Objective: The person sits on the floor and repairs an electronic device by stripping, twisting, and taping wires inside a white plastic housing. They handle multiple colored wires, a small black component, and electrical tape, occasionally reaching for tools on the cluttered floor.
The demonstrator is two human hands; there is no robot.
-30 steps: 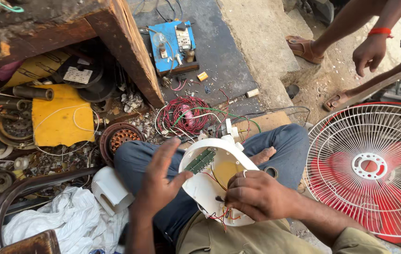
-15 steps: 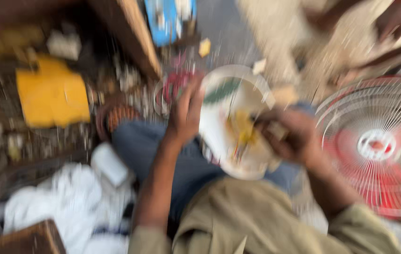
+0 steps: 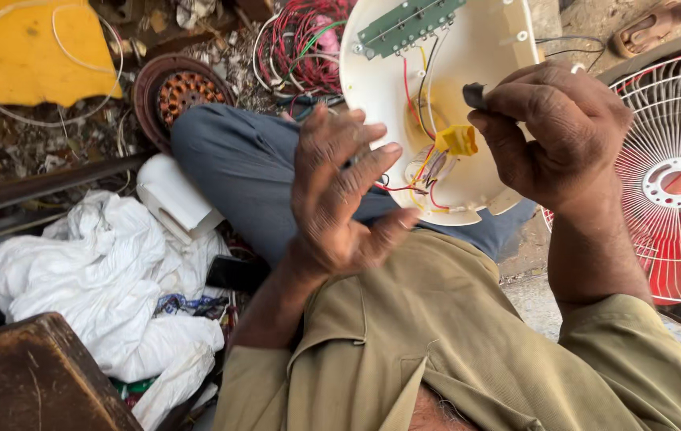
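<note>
So the round white plastic fan housing (image 3: pixel 468 120) is propped on the lap, on the blue trousered knee (image 3: pixel 237 168), inside face up; the cover is clearly off already, since the green circuit board strip (image 3: pixel 408 22), the yellow block-shaped component (image 3: pixel 458 140) and the red and yellow wires (image 3: pixel 428 172) are all exposed; nothing is closed back up yet, so the job looks somewhere mid-way, and whether any wiring has been fixed can't be told. The right hand (image 3: pixel 564 132) is clenched around a small dark piece (image 3: pixel 475 96), pinched at the fingertips just over the housing; the left hand (image 3: pixel 340 191) is released, fingers spread, nothing gripped. A red and white wire fan guard (image 3: pixel 676 175) sits at the right; a copper-wound motor stator (image 3: pixel 182 92) lies far left, crumpled white cloth (image 3: pixel 109 279) near left.
</note>
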